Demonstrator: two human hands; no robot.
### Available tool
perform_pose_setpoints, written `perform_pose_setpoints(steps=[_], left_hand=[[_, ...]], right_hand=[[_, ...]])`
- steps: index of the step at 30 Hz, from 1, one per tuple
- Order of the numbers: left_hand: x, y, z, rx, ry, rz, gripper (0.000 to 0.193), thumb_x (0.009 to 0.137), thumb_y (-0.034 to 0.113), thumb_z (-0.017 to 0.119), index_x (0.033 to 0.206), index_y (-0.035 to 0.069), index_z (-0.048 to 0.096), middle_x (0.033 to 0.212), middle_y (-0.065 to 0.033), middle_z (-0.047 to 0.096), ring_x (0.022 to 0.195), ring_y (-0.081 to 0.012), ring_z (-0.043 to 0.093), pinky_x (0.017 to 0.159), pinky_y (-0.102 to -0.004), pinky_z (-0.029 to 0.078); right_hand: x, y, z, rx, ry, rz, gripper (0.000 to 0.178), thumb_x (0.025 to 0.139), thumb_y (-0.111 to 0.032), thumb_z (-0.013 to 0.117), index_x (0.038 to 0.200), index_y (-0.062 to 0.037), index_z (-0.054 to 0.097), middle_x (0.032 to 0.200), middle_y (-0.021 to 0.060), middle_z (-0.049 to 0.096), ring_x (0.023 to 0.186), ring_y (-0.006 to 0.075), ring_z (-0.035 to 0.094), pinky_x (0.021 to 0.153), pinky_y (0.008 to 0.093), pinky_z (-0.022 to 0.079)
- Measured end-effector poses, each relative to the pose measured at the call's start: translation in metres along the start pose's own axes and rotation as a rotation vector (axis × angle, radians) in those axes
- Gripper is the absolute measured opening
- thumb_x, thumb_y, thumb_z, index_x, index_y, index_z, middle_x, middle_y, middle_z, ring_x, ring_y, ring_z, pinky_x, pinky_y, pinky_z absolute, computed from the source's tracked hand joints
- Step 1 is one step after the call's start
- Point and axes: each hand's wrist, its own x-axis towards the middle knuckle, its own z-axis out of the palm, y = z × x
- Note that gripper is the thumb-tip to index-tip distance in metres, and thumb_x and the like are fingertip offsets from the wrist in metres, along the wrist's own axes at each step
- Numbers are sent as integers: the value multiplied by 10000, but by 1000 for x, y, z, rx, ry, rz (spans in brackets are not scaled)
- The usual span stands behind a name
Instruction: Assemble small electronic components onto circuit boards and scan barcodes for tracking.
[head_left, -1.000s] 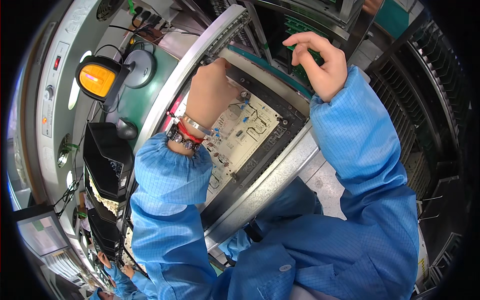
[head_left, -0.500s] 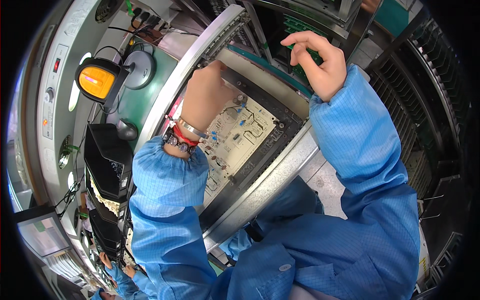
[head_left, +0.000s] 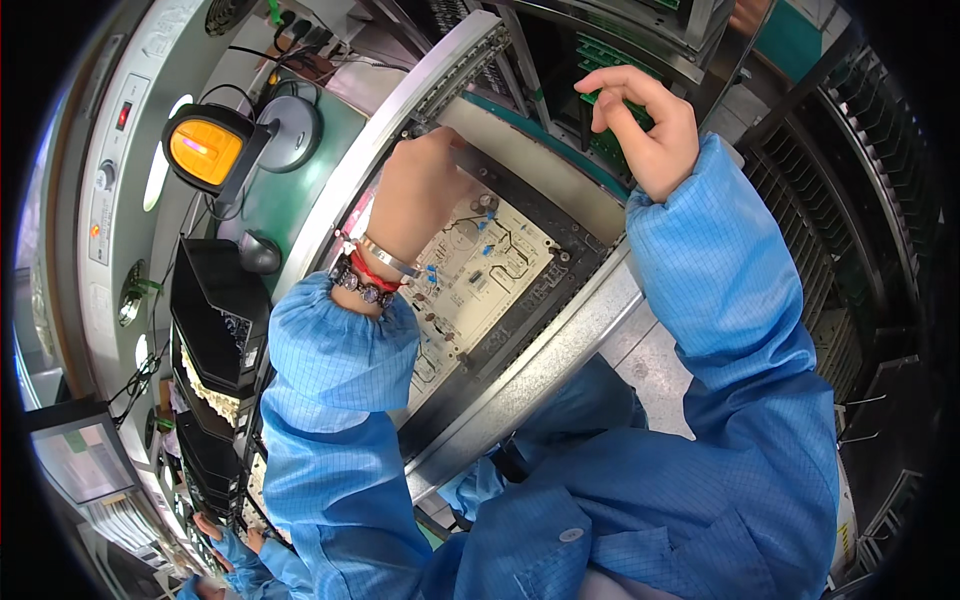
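Note:
A cream circuit board (head_left: 505,285) with small blue, brown and black components lies in a black carrier frame (head_left: 535,195) between metal rails. My left hand (head_left: 415,195) reaches over the upper left part of the board, back of the hand upward. Its fingers point down and are mostly hidden, so whether they hold a part does not show. To the right, my right hand (head_left: 655,135) is raised in the air beyond the carrier's edge. Its fingers bend loosely, with a gap between forefinger and thumb and nothing visible in them.
Metal rails (head_left: 560,345) border the carrier. On the left are a yellow-and-black scanner (head_left: 205,147) on a stand, a mouse (head_left: 260,252) and black bins (head_left: 215,310) of components. Slotted racks (head_left: 850,210) stand at right. Another person's sleeves (head_left: 240,560) show at lower left.
The view has shifted slightly, moving the bench items a little rightward in the picture. Both hands keep nearly the same pose, the left still over the board and the right still raised.

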Motion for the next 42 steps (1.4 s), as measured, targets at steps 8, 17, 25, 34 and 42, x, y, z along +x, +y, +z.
perform_pose_setpoints(steps=[8,17,25,34,42], left_hand=[[-10,5,12,53,66,44,308,667,44,641,961,-13,574,765,-193,619,747,-359,612,696,-403,495],[-22,-22,6,-120,73,292,292,683,14,587,976,14,586,837,-182,617,808,-372,589,700,-435,471],[-90,11,-27,-98,-67,265,305,749,103,528,1038,45,609,882,-216,633,872,-375,608,757,-460,478],[-253,37,-31,-316,187,54,337,746,159,610,1036,-6,562,801,-224,619,797,-399,604,702,-471,475],[-289,34,-18,-655,276,118,470,791,39,581,1238,15,436,1140,-193,531,1026,-361,526,889,-405,430]], right_hand=[[0,1,-4,49,-8,4,211,843,-4,454,985,-12,610,697,24,558,701,94,539,749,246,437],[9,18,5,116,-103,5,245,847,4,443,1042,4,591,744,35,567,724,93,529,694,220,421],[28,116,-42,90,-234,-57,272,936,-60,431,1172,3,552,864,22,551,764,82,467,738,220,393],[59,201,-48,28,-394,-33,302,953,-160,446,1205,-23,543,822,20,530,766,87,457,776,215,369],[6,-7,18,-814,-224,96,261,878,-160,549,1108,-43,591,1077,112,620,944,204,611,844,317,481]])
